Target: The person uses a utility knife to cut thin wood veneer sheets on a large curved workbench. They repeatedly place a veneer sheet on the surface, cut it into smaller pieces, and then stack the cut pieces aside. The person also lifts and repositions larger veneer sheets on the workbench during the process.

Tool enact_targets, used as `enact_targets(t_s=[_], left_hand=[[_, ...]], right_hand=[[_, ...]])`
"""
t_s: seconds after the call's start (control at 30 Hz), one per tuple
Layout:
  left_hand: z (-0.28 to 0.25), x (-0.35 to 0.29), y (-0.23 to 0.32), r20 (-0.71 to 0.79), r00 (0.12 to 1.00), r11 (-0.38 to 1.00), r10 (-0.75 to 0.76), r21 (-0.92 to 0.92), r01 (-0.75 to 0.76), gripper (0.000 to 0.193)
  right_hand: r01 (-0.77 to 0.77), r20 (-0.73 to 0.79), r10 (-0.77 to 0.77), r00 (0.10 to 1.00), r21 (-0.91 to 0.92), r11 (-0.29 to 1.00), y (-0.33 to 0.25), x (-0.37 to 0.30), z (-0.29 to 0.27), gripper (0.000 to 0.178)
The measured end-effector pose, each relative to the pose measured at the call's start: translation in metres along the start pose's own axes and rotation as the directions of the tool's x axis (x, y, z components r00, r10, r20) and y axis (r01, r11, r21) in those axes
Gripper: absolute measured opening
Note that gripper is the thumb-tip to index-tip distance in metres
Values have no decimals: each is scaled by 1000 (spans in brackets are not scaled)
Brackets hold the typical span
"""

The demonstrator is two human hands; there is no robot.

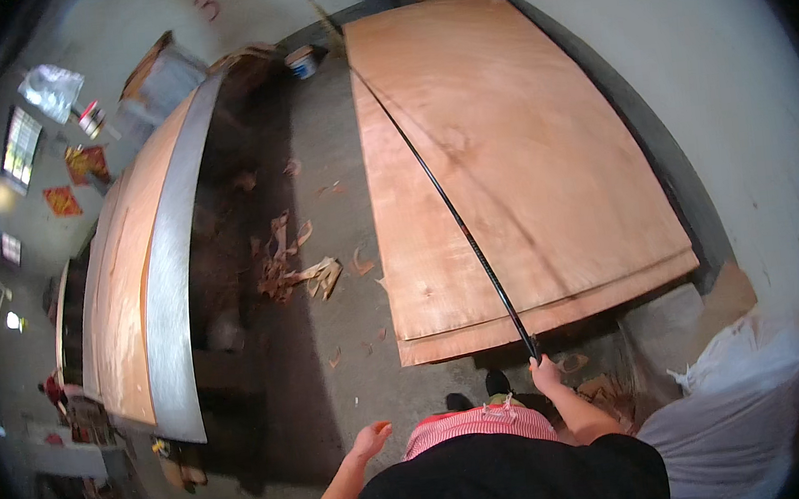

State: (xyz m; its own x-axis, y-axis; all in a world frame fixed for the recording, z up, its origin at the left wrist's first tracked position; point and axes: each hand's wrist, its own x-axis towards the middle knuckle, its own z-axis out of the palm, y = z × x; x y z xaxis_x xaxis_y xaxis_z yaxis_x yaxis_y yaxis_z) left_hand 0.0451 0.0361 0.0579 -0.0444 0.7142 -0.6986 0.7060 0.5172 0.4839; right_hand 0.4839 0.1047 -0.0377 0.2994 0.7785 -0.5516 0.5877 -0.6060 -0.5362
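Note:
My right hand (544, 372) is wrapped round the near end of a long black pole (459, 218). The pole slants away to the far left over a stack of plywood sheets (514, 144), ending in a narrow tan tip (326, 23) just past the stack's far left corner. Whether the pole rests on the top sheet I cannot tell; a thin shadow lies on the wood beside it. My left hand (371, 439) hangs low at my left side, holding nothing, its fingers loosely extended.
On the left stands another stack of sheets (165, 260) with a metallic grey edge. Torn veneer scraps (292, 268) litter the concrete floor between the stacks. A white-and-blue bucket (302, 63) stands at the back. White sacking (727, 411) lies at the near right, by the wall.

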Motion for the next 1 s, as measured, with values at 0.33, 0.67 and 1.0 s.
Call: enact_targets(t_s=[0.33, 0.67, 1.0], left_hand=[[-13, -26, -67, -122, 991, 998, -60, 2, 61, 40], [-100, -47, -213, -206, 947, 958, -248, -196, 209, 42], [-226, -9, -269, -466, 865, 929, -183, -371, -4, 38]], right_hand=[[173, -53, -166, 985, 153, 973, -76, -22, 44, 29], [193, 316, -401, 860, 526, 829, -338, -53, 172, 19], [73, 586, -386, 713, 485, 871, -498, -94, 317, 16]])
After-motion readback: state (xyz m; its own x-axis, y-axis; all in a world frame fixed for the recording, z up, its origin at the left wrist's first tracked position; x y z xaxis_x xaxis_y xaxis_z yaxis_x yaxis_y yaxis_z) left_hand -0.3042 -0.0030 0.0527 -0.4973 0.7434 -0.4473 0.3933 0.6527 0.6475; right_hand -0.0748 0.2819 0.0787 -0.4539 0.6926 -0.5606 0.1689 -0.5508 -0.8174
